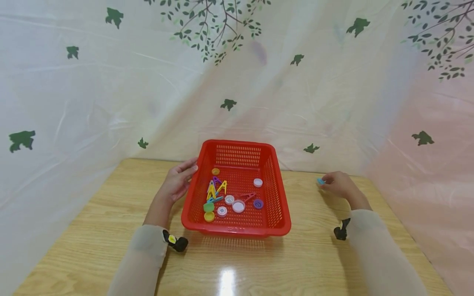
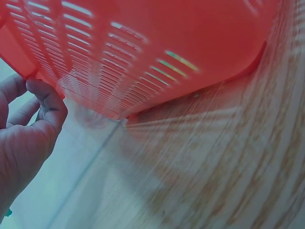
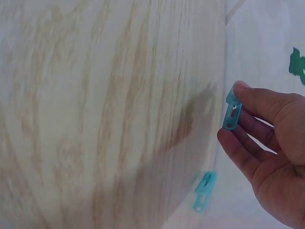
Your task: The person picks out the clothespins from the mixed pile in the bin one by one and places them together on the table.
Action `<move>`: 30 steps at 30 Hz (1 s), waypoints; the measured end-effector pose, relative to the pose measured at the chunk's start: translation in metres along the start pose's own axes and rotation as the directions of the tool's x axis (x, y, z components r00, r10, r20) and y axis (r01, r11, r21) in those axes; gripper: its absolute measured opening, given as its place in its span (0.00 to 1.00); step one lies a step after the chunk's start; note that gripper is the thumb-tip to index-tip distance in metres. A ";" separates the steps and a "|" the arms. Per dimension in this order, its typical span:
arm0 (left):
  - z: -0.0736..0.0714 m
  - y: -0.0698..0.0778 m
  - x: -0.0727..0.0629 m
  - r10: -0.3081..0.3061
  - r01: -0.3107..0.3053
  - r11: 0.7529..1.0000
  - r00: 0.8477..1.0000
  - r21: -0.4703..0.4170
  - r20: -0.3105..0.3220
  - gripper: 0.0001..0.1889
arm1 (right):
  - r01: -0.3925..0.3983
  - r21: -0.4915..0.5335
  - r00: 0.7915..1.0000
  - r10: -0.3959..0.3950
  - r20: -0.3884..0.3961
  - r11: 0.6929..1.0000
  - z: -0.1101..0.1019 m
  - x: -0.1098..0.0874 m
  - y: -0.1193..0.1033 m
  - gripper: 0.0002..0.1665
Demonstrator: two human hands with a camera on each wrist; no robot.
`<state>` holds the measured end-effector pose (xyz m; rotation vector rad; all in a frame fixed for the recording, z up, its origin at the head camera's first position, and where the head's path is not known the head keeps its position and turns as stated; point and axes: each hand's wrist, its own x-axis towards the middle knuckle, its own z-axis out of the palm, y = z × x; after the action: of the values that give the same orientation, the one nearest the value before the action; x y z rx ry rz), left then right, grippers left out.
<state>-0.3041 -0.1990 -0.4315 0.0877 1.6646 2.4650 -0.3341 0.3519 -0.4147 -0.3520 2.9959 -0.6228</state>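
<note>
A red plastic basket (image 1: 237,231) stands on the table, holding several small clothespins (image 1: 211,191) and round bottle caps (image 1: 238,206). At its left side, my left hand (image 1: 179,181) grips the rim, with thumb and fingers meeting at the edge in the left wrist view. Off to the right of the basket, my right hand (image 1: 338,184) pinches a light blue clothespin (image 3: 232,110) between thumb and fingertips. Below that hand in the right wrist view, another light blue clothespin (image 3: 205,192) appears near the table's far edge.
The wooden table (image 1: 314,259) ends at the back against a pale curtain (image 1: 177,102) printed with leaves. More of this sheeting hangs on the left and right. Both wrists wear small black cameras (image 1: 178,243) over light sleeves.
</note>
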 end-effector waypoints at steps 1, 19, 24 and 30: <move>0.000 0.000 0.000 0.001 -0.001 1.000 1.000 0.000 0.000 0.28 | -0.014 0.006 1.000 0.014 0.001 1.000 0.000 -0.001 0.002 0.24; 0.001 0.001 0.001 0.000 0.000 1.000 1.000 -0.012 -0.011 0.28 | -0.070 0.001 0.997 0.070 -0.040 0.998 -0.002 -0.015 0.023 0.27; 0.001 0.001 0.001 -0.003 0.003 1.000 1.000 -0.015 -0.009 0.28 | -0.068 -0.003 0.996 0.068 -0.053 0.998 0.000 -0.016 0.026 0.25; 0.000 0.000 0.001 0.002 -0.002 1.000 1.000 -0.014 -0.002 0.28 | -0.076 0.004 0.996 0.076 -0.051 0.997 0.002 -0.018 0.027 0.22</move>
<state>-0.3049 -0.1994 -0.4312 0.0849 1.6486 2.4786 -0.3225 0.3793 -0.4267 -0.2236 3.0403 -0.6381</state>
